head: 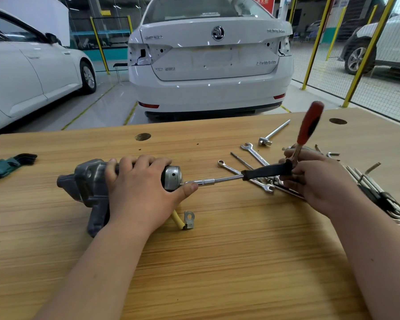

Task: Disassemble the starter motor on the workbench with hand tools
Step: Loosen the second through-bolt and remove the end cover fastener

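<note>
Starter motor lengthwise left-right, endcap rightward

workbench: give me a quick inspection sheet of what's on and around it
surface: wooden workbench, two round holes
job's things: starter motor lying on its side; black-handled driver tip at its end cap
clutter: wrenches, slide bar, hex key sets at both sides
grips: left grip holds the motor down; right grip holds the driver and a red-handled screwdriver
cables: yellow cable with metal lug by the motor
surroundings: white cars, yellow fence posts
</note>
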The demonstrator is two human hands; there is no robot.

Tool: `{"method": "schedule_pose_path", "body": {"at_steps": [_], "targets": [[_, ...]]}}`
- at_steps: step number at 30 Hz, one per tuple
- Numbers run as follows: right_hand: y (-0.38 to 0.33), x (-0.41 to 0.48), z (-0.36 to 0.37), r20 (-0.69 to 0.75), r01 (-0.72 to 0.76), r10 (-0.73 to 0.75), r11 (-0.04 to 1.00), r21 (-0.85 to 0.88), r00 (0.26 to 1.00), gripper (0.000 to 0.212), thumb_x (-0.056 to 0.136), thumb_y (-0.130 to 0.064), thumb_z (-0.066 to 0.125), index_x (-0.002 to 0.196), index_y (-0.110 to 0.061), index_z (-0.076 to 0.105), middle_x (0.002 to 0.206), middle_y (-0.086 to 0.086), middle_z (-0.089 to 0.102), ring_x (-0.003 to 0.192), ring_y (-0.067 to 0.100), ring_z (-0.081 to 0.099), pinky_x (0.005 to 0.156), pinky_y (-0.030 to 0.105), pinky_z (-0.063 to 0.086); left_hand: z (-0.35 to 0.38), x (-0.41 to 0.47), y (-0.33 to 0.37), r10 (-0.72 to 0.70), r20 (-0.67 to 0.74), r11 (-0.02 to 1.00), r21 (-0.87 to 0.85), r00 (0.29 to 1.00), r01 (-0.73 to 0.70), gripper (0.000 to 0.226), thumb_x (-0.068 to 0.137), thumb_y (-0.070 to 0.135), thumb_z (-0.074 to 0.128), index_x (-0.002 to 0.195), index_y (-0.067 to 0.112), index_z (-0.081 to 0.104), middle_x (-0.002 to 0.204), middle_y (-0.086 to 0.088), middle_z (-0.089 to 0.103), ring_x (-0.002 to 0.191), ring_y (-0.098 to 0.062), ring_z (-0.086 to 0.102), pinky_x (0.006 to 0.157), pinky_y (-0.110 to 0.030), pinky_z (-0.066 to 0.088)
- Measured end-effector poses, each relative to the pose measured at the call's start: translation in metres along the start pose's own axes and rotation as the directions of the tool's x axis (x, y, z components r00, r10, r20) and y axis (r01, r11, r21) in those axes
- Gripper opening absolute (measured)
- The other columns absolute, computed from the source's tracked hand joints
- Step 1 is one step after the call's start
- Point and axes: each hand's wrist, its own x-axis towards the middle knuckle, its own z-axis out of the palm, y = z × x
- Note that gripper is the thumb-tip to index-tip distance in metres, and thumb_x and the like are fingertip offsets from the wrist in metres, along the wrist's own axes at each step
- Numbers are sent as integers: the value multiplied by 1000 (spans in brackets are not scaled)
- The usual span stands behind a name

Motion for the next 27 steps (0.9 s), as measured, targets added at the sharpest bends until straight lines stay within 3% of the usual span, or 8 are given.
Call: {"method": "schedule_pose_path", "body": {"at_steps": [4, 7, 11, 15, 21, 24, 27], "targets": [[3, 4, 0, -23, 37, -38, 998, -54, 999, 45, 83, 18, 44, 84, -14, 74, 112, 6, 66, 89, 24, 71, 60, 28, 55, 0, 0, 0, 0, 9, 1000, -1, 1000, 0, 93, 59, 96, 16, 130, 44, 46, 131, 13, 50, 123, -19, 33, 105, -43, 6], [3, 6, -2, -24, 50, -54, 990, -128, 998, 48, 83, 18, 46, 91, -18, 76, 107, 4, 71, 90, 24, 72, 61, 28, 54, 0, 1, -1, -3, 12, 1000, -6, 1000, 3, 91, 58, 95, 21, 129, 44, 47, 130, 13, 51, 122, -19, 33, 104, -43, 8], [0, 3, -5, -6, 43, -44, 992, -119, 999, 47, 84, 16, 43, 99, -17, 73, 98, 3, 75, 75, 18, 75, 54, 24, 54, 0, 2, 0, -6, 11, 1000, -15, 1000, 7, 88, 57, 94, 27, 127, 45, 48, 130, 12, 51, 122, -20, 33, 104, -42, 7], [-5, -2, -9, 39, 19, -12, 979, -203, 999, 40, 86, 15, 45, 101, -12, 72, 102, 13, 71, 73, 23, 75, 56, 25, 55, 0, 2, 0, -12, 14, 1000, -21, 1000, 13, 87, 57, 93, 29, 127, 45, 49, 129, 12, 51, 121, -20, 32, 104, -42, 6], [-9, -4, -14, 32, -3, 13, 953, -302, 999, 14, 92, 0, 54, 96, -4, 67, 73, 18, 67, 40, 13, 55, 36, 20, 42, 1, 3, -1, -11, 19, 999, -30, 1000, 12, 86, 58, 92, 33, 127, 44, 48, 130, 12, 51, 122, -20, 31, 106, -44, 9], [-8, -2, -14, 9, 8, -6, 928, -373, 1000, 14, 95, -15, 57, 92, -3, 63, 59, 13, 68, 34, 13, 45, 32, 22, 35, 2, 3, -1, -10, 17, 999, -30, 1000, 10, 85, 58, 92, 35, 127, 43, 49, 130, 11, 50, 121, -20, 32, 106, -44, 10], [-5, -1, -12, -7, 12, -16, 937, -348, 1000, 14, 93, -15, 59, 92, -3, 67, 59, 10, 65, 35, 11, 44, 32, 21, 35, 2, 2, -2, -10, 4, 1000, -25, 1000, 10, 86, 57, 92, 34, 127, 44, 49, 130, 12, 51, 121, -20, 33, 105, -43, 9]]}}
